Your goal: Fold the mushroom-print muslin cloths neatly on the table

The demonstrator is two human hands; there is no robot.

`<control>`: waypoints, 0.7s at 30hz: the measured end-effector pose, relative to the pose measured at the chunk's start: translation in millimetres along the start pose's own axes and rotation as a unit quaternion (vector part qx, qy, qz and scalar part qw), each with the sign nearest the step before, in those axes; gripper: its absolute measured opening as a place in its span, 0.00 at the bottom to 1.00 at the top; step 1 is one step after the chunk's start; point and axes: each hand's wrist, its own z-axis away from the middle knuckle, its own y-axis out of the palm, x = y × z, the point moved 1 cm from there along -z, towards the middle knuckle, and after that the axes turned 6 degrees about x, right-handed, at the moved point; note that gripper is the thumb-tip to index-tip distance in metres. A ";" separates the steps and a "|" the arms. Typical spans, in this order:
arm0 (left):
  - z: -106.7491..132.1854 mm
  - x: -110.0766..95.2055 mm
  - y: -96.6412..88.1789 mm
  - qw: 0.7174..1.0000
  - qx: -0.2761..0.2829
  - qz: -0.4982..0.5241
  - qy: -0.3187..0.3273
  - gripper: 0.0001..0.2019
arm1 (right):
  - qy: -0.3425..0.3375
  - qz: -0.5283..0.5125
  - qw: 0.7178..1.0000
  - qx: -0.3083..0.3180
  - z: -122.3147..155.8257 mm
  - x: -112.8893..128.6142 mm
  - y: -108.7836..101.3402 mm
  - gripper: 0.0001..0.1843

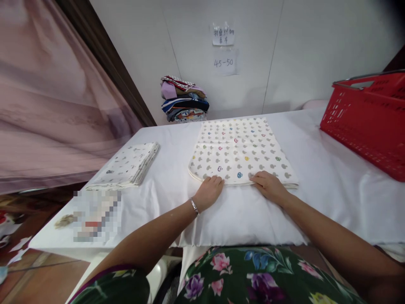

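the cloth, white with rows of grey and coloured mushrooms, lies folded flat on the table, its near edge contacted by left hand and right hand, fingers bent, grip not determinable.

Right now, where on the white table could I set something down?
The widest bare patch of the table lies between the mushroom-print cloth and the red basket; a narrower strip separates that cloth from the folded cloth stack. It's crowded at the print's near edge, where the left hand and right hand rest.
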 end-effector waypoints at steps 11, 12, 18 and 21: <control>-18.6 25.7 -20.1 0.997 -0.061 0.054 -0.002 0.12 | 0.016 0.049 0.998 -0.021 -8.6 5.0 -33.7 0.14; -19.0 26.5 -21.5 0.997 -0.047 0.063 0.018 0.12 | 0.007 0.054 0.999 -0.002 -9.3 5.3 -36.2 0.14; -21.0 26.2 -17.0 0.995 -0.044 0.094 -0.006 0.12 | 0.008 0.067 0.997 0.034 -6.6 8.8 -35.0 0.14; -19.1 22.8 -9.6 0.991 -0.017 0.132 0.014 0.13 | -0.005 0.068 0.996 0.054 -2.3 11.5 -31.4 0.14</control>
